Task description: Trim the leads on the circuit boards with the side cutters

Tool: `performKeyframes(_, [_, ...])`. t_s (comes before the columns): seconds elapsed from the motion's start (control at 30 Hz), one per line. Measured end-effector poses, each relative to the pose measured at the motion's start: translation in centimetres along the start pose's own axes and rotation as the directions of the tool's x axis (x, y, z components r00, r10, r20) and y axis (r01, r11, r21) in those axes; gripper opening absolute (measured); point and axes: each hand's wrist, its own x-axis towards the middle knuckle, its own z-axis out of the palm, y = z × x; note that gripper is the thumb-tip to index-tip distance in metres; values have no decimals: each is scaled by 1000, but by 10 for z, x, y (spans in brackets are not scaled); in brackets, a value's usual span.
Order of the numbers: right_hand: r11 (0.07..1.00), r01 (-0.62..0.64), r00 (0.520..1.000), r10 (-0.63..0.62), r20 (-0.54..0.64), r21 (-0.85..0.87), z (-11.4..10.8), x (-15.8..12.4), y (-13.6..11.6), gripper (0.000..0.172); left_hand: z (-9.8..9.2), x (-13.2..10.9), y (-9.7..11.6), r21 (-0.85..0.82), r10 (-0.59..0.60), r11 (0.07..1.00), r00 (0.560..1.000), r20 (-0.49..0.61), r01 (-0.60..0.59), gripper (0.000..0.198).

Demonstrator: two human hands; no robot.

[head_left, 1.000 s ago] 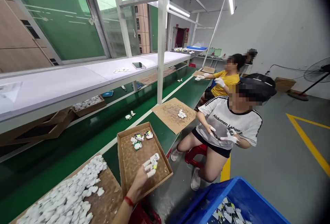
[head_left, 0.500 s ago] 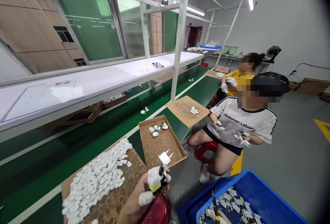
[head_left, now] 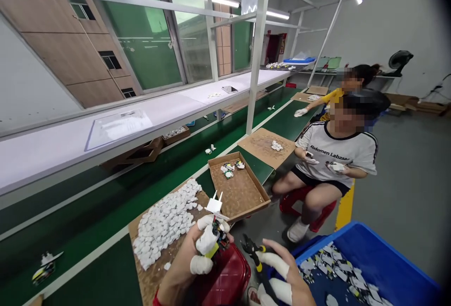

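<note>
Above red stool [head_left: 225,280] — left hand [head_left: 197,254] fingers pinch plug assembly [head_left: 215,231] | right hand [head_left: 282,280] grips pliers [head_left: 256,259]

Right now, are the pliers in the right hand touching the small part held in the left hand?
Apart. The head view shows the pliers in the right hand with red stool visible between their tip and the part gripped by the left hand.

Factory line — green conveyor [head_left: 105,212], seated workers [head_left: 334,155]
</note>
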Motion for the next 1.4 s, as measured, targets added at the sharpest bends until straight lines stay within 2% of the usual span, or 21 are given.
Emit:
performKeyframes(0.07, [989, 99, 995, -99, 5, -109, -11, 6, -16, 25, -1, -8, 0, 25, 32, 999, 999, 25, -33, 79])
performKeyframes(0.13, [956, 202, 979, -198, 39, -212, -22, 12, -29, 17, -2, -14, -3, 48, 55, 997, 998, 36, -57, 82])
performKeyframes(0.27, [876, 384, 923, -354, 153, -293, -38, 24, -43, 10, 4, -22, -11, 71, 65, 995, 998, -22, -63, 79])
performKeyframes(0.37, [853, 423, 905, -381, 188, -307, -49, 30, -44, 12, 12, -24, -14, 70, 63, 996, 996, -57, -59, 76])
performKeyframes(0.5, [821, 469, 878, -393, 274, -325, -65, 36, -40, 17, 25, -24, -16, 51, 106, 993, 994, -42, -103, 66])
performKeyframes(0.6, [775, 546, 826, -433, 361, -317, -80, 42, -34, 15, 37, -24, -14, 56, 102, 993, 994, -43, -100, 61])
performKeyframes(0.67, [781, 561, 806, -439, 398, -274, -90, 47, -32, 15, 45, -24, -13, 56, 91, 995, 995, -50, -88, 60])
performKeyframes(0.8, [848, 508, 797, -395, 456, -154, -106, 53, -29, 13, 56, -25, -15, 29, 77, 997, 995, -62, -76, 59])
performKeyframes(1.0, [944, 323, 761, -299, 576, 63, -115, 57, -25, 12, 53, -33, -35, 67, 92, 994, 986, -138, -84, 64])
performKeyframes(1.1, [962, 96, 698, -248, 672, 255, -115, 60, -17, 18, 52, -39, -47, 43, 144, 989, 975, -171, -139, 66])
performKeyframes(1.17, [933, -99, 658, -200, 726, 347, -112, 61, -10, 26, 55, -42, -53, -9, 150, 988, 973, -177, -154, 66])
performKeyframes(1.27, [811, -381, 594, -153, 790, 444, -101, 60, -2, 35, 63, -46, -54, -140, 128, 979, 979, -161, -151, 63])
performKeyframes(1.33, [669, -554, 559, -143, 817, 496, -91, 56, -1, 37, 68, -47, -50, -220, 107, 966, 984, -142, -137, 61])
performKeyframes(1.4, [489, -692, 542, -136, 829, 532, -80, 50, -2, 36, 71, -48, -45, -251, 59, 964, 990, -128, -91, 61])
